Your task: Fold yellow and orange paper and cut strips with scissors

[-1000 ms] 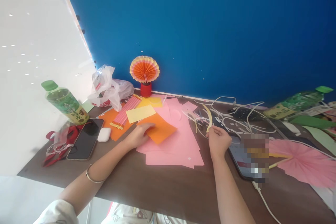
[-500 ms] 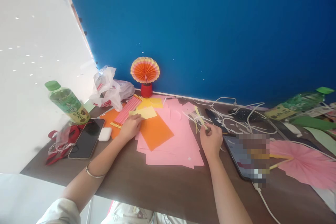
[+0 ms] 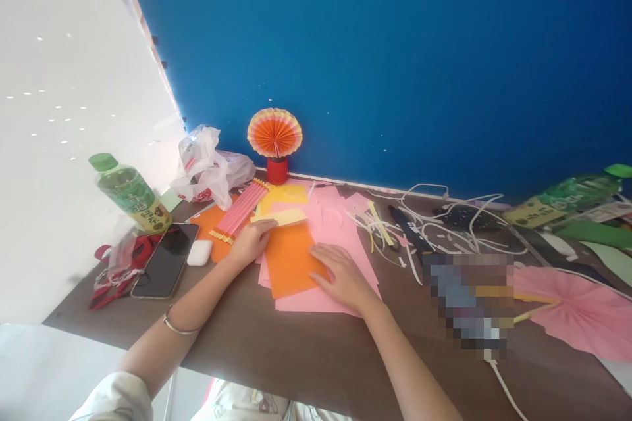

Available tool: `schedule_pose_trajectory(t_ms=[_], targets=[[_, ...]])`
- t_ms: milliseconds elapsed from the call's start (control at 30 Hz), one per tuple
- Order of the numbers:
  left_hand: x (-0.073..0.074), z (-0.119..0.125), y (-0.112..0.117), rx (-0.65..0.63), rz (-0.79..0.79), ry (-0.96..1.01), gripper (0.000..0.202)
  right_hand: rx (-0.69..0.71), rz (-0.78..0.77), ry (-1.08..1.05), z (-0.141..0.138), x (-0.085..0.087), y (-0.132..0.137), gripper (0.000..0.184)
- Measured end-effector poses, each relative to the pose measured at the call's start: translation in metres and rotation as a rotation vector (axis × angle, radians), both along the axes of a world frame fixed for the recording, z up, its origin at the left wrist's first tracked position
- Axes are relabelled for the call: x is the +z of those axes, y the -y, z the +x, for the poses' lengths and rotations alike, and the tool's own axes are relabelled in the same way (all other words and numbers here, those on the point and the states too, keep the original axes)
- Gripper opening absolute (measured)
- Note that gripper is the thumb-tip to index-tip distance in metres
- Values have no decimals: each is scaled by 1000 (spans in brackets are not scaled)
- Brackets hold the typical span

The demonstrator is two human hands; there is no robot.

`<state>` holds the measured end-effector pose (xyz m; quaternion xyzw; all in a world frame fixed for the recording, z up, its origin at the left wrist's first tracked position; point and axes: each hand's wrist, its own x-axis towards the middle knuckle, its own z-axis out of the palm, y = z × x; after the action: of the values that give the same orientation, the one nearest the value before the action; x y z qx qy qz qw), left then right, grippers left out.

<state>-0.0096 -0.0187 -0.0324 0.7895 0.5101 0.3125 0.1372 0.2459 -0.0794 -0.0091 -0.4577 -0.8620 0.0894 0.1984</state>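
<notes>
The orange rectangular paper sheet (image 3: 289, 256) lies slightly below the centre of the frame, over a stack of pink paper sheets (image 3: 347, 231). The right hand (image 3: 340, 276) rests on the sheet's right edge, fingers nearly together, thumb spread apart from them. The left hand (image 3: 251, 243), left of centre, touches the left end of a pale yellow rectangular paper piece (image 3: 287, 216); its fingers are curled, and whether they pinch the paper cannot be told. Adjacent, upper left of that hand, lies a pleated pink paper strip with yellow-and-orange ends (image 3: 241, 210). A round orange, pink and yellow pleated paper fan (image 3: 274, 133) stands at upper centre, above a red cylindrical base (image 3: 277, 172).
</notes>
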Motion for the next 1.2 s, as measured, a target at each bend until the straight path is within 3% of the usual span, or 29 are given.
schedule_pose_trajectory(t_ms=[167, 367, 533, 600, 700, 800, 933, 1100, 1200], targets=[[15, 8, -10, 55, 70, 23, 36, 7, -8, -24, 2, -5, -3, 32], [51, 48, -66, -152, 158, -150, 38, 13, 35, -54, 2, -12, -1, 30], [47, 69, -99, -111, 75, -284, 26, -37, 54, -76, 0, -19, -1, 24], [41, 67, -93, -85, 73, -271, 28, -81, 60, -91, 0, -20, -2, 21], [40, 53, -62, -109, 68, -233, 30, -158, 55, -121, 0, -20, -6, 20], [46, 34, -19, -376, -43, -140, 33, -198, 47, -134, 1, -22, -10, 22], [46, 13, 15, -470, -146, -245, 55, -216, 73, -131, 4, -23, -14, 24], [24, 17, 18, -375, -17, -237, 35, -316, 238, -132, -4, -13, -8, 33], [18, 28, 22, -222, 55, -234, 32, -239, 254, -101, -22, -9, 0, 40]])
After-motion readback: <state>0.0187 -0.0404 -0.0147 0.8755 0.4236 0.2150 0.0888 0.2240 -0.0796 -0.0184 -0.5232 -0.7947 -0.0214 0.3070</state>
